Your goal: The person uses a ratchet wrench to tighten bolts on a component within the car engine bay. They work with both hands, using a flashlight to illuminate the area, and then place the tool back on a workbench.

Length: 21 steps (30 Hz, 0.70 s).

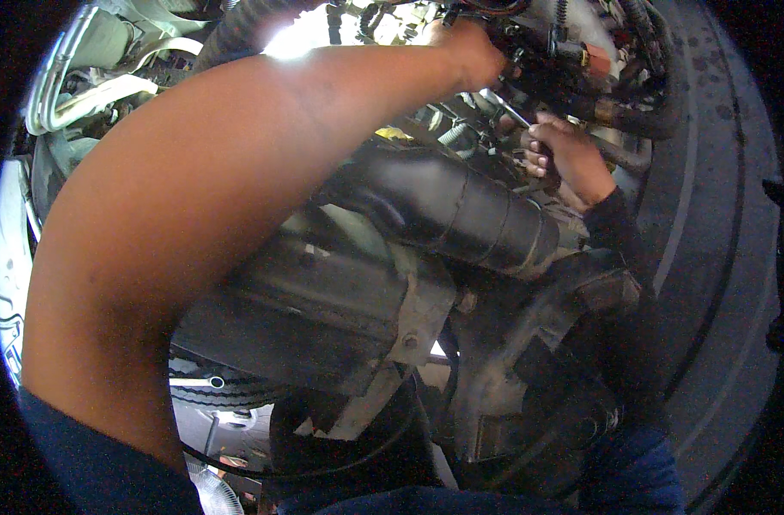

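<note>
Amid a crowded engine compartment, your right hand curls its fingers around a slim metal tool that slants up toward your left hand, whose finger pose cannot be told. You appear to be working a fitting there; the next move likely calls for a short, controlled turn. A dark hose crowds above your right hand, a black duct lies below both, and a dark panel offers barer room rightward.
</note>
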Motion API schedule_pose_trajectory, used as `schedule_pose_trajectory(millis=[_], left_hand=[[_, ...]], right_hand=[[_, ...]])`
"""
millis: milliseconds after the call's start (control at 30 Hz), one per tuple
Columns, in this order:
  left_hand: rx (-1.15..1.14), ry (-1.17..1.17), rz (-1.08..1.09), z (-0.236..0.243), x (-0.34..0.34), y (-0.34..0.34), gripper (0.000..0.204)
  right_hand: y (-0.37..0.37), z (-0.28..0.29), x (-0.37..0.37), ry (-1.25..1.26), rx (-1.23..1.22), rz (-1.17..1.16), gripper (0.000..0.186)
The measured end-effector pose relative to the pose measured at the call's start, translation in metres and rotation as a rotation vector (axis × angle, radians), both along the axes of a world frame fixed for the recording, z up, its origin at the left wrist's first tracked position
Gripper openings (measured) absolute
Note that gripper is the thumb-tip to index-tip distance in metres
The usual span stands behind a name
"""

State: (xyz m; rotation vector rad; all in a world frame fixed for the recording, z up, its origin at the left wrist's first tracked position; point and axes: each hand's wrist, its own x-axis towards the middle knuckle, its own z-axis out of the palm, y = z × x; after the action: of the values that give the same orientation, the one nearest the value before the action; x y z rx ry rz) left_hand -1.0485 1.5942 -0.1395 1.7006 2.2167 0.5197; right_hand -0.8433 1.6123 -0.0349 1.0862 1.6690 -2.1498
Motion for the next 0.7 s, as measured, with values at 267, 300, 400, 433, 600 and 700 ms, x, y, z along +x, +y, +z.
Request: schedule_pose_trajectory(millis=[267, 300, 400, 433, 600, 700], left_hand=[[-0.086, 0.289, -0.219, 0.02, -0.005, -0.014, 0.036], [-0.06, -0.04, -0.069, 0.02, -0.003, -0.017, 0.037], [0.042, -0.687, 0.311, 0.021, 0.002, -0.02, 0.044], [0.085, -0.688, 0.38, 0.021, 0.006, -0.016, 0.046], [-0.049, 0.242, -0.18, 0.019, 0.0, -0.01, 0.041], [0.121, -0.237, -0.02, 0.016, -0.006, -0.016, 0.039]], right_hand=[[-0.016, 0.022, -0.023, -0.133, 0.118, 0.057, 0.035], [-0.017, 0.022, -0.028, -0.103, 0.032, -0.025, 0.036], [-0.015, 0.021, -0.029, -0.11, 0.175, 0.138, 0.036], [-0.014, 0.021, -0.026, -0.166, 0.268, 0.13, 0.036], [-0.011, 0.031, -0.016, -0.218, 0.522, 0.317, 0.035], [-0.015, 0.034, -0.024, -0.1, -0.085, -0.003, 0.025]])
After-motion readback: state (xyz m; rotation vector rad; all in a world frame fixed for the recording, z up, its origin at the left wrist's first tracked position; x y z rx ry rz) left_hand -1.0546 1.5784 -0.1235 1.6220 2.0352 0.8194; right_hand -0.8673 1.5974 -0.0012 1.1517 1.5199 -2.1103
